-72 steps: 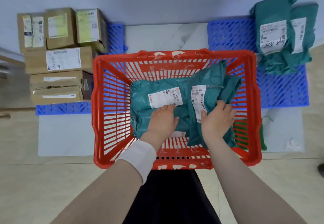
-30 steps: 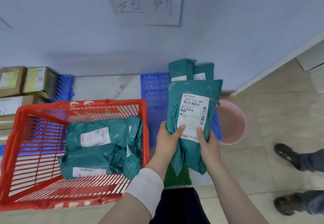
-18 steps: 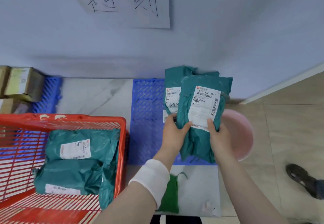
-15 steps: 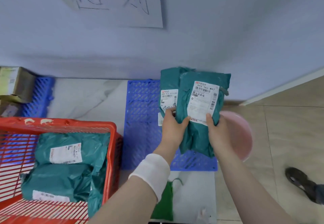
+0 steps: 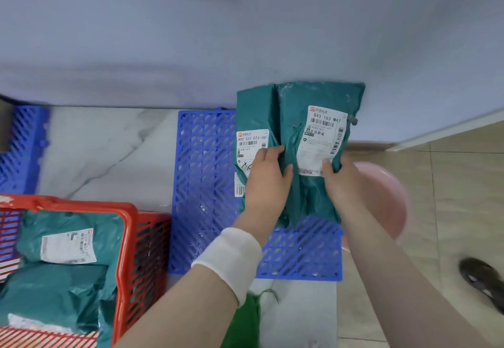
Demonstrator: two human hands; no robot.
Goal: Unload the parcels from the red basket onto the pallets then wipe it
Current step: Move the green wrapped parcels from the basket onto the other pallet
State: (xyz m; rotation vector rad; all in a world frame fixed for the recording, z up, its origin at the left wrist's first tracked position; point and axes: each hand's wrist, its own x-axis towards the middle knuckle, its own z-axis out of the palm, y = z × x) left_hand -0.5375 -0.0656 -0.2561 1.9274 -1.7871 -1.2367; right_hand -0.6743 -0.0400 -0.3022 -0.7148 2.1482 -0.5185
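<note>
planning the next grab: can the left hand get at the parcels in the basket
Likely yes, once freed: the basket is open-topped, its parcels uncovered; the left hand now holds a parcel at the pallet.

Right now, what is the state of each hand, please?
Left hand: grips the 843 parcel at its left edge.
Right hand: grips the same parcel at its right edge.
</note>
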